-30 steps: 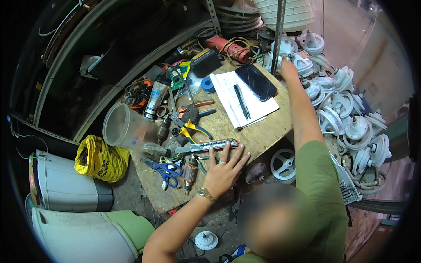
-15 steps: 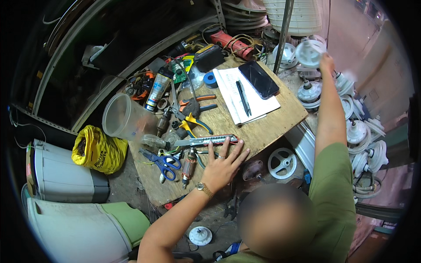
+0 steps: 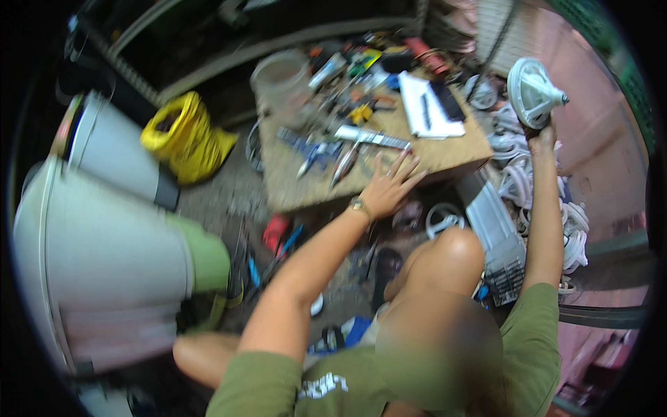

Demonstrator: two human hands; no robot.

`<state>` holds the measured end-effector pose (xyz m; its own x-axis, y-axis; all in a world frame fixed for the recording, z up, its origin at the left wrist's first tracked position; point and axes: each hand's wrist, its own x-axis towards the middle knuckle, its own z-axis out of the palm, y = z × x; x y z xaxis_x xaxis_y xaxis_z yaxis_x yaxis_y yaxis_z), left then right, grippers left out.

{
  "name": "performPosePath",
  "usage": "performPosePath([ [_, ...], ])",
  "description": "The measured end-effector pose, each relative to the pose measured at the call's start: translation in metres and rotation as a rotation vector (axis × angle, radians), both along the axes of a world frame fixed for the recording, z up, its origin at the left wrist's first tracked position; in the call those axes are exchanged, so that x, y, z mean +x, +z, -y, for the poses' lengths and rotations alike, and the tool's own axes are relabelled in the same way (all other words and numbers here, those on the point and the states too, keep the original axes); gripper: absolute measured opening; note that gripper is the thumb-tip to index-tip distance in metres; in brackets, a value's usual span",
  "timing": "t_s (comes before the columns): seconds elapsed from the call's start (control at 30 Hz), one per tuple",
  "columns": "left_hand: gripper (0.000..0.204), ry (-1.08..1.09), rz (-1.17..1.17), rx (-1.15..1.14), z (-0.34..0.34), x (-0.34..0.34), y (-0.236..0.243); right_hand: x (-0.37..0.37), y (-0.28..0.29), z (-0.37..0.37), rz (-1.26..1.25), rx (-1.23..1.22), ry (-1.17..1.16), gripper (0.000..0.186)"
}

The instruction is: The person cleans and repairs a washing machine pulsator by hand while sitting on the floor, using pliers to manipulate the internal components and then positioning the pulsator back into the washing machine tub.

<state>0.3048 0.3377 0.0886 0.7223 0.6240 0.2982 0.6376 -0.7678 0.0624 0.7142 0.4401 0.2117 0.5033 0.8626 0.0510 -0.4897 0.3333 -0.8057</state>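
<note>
Raised at the right is a white spoked pulley wheel (image 3: 531,90) with a cone-shaped hub, its shaft end pointing right. My right hand (image 3: 542,141) grips it from below, fingers partly hidden. My left hand (image 3: 391,184) rests near the front edge of the wooden table (image 3: 292,198), fingers spread, holding nothing. Just beyond those fingertips lies a utility knife (image 3: 372,137). Blue-handled scissors (image 3: 313,149) and a motor armature (image 3: 345,165) lie left of the hand. Motion blurs the tabletop.
Similar white wheels (image 3: 514,181) are heaped right of the table. A notebook (image 3: 415,104), a phone (image 3: 447,101) and yellow-handled pliers (image 3: 361,113) lie on the tabletop, beside a clear tub (image 3: 281,76). A yellow bag (image 3: 187,139) and large pale bins (image 3: 111,229) stand left.
My right hand has lifted the wheel away from the heap and tipped it so its hub shows. The view has swung, bringing my legs into sight. My left hand stays on the table.
</note>
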Motion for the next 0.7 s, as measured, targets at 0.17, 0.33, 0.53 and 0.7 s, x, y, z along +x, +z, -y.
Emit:
performPosePath([
  [0.17, 0.070, 0.105, 0.838, -0.430, 0.077, -0.092, 0.047, -0.201, 0.030, 0.040, 0.340, -0.025, 0.468, 0.044],
  [0.33, 0.087, 0.327, 1.680, -0.906, 0.179, -0.211, 0.080, -0.421, -0.005, 0.107, 0.797, -0.221, 0.943, 0.043],
  [0.53, 0.051, 0.633, 2.217, -0.611, 0.287, -0.285, 0.021, -0.569, -0.084, 0.224, 0.728, -0.344, 1.432, 0.058],
  [0.7, 0.039, 1.167, 2.312, -0.539, 0.348, -0.307, -0.050, -0.554, -0.200, 0.217, 1.144, -0.187, 1.523, 0.060],
])
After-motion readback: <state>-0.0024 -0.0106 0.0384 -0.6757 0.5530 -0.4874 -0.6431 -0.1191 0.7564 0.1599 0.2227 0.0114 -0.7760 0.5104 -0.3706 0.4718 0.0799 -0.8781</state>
